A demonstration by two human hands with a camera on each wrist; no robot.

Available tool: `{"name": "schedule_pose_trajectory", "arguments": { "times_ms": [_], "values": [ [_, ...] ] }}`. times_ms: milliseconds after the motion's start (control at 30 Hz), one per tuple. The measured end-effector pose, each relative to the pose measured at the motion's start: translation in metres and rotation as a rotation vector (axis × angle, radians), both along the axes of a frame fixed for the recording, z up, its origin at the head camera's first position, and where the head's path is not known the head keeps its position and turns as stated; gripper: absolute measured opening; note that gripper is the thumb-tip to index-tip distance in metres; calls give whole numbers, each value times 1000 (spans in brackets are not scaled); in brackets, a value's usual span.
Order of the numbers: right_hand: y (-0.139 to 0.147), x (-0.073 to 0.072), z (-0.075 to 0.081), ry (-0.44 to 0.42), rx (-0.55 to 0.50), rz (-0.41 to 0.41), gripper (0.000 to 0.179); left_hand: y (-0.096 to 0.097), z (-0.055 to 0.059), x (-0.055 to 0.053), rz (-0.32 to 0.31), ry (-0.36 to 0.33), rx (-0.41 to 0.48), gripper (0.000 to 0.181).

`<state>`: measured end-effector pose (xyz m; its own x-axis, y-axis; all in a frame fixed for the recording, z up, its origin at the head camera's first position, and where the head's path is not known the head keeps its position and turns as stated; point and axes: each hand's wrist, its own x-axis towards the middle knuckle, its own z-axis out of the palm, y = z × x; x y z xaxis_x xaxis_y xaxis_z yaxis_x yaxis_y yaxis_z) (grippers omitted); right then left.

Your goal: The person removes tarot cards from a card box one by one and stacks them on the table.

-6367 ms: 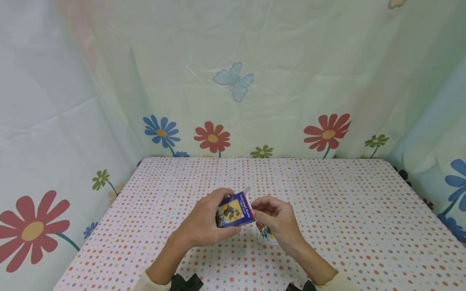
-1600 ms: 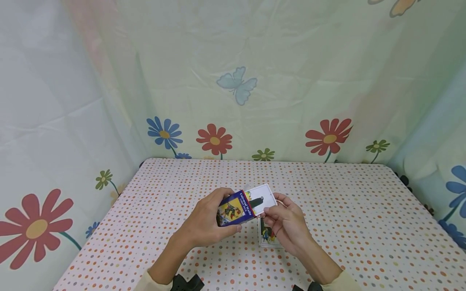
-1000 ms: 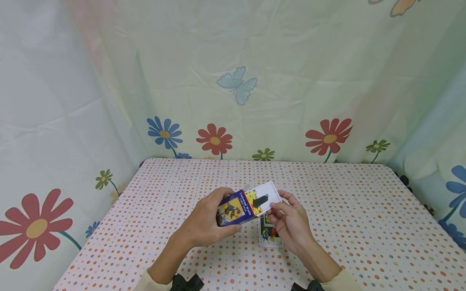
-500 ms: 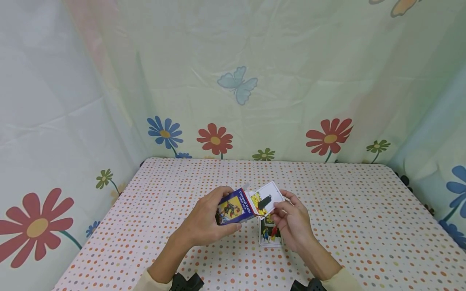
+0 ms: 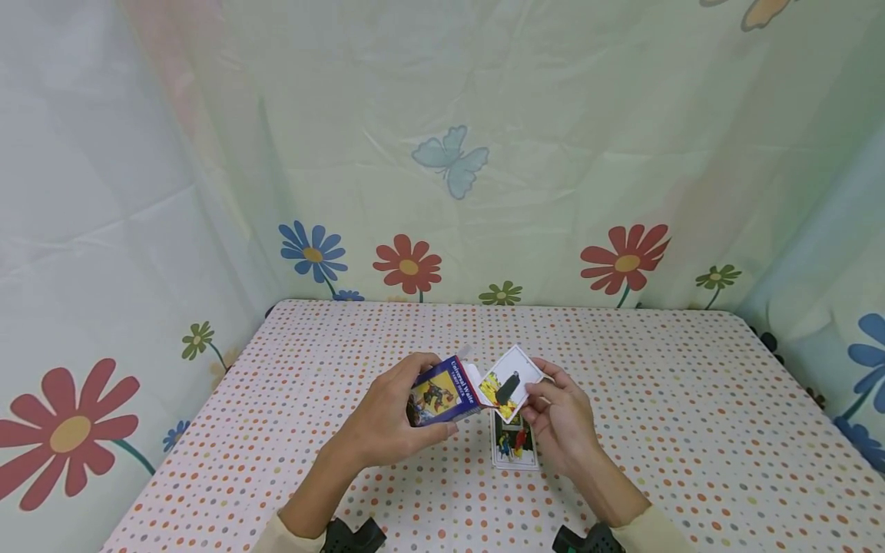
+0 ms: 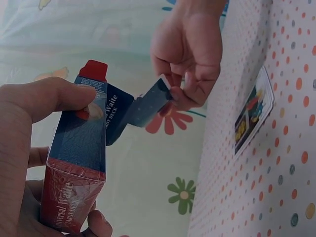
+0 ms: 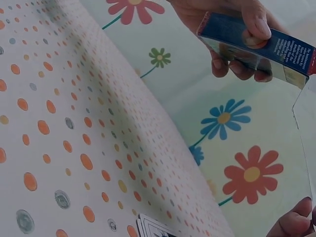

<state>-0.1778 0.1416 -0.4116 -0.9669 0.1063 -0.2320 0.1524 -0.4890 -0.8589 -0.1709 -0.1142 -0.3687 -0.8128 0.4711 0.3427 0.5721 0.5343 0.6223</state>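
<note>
A person's left hand (image 5: 384, 421), toward 9 o'clock above a dotted tabletop (image 5: 691, 430), wraps its fingers round a blue Universal Waite Tarot Deck box (image 5: 437, 395), whose flapped end faces between 2 and 3 o'clock. Just off that end, a tarot card (image 5: 510, 384) hangs face up in midair, a dark figure over yellow on white; its long axis runs from between 1 and 2 o'clock to between 7 and 8. Its left corner overlaps the flaps in the head view; whether they touch cannot be told. Toward 6 o'clock from the card, a small stack of cards (image 5: 515, 449) lies on the tabletop, its dark top card face up, long axis near 12 to 6. At right, the right hand (image 5: 565, 422) pinches the card's edge between thumb and fingers. From those fingertips the card extends toward 9 to 10 o'clock; this hand is nearer than the left to both card and stack.
</note>
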Motion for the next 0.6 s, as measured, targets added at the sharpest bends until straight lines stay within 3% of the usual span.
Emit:
{"name": "schedule_pose_trajectory", "arguments": {
  "times_ms": [333,600],
  "values": [
    [7,-4,-4,0,56,-2,48,-2,0,-1,-6,-6,17,74],
    [11,-8,-10,4,192,-14,46,-2,0,-1,-8,0,28,74]
  ]
}}
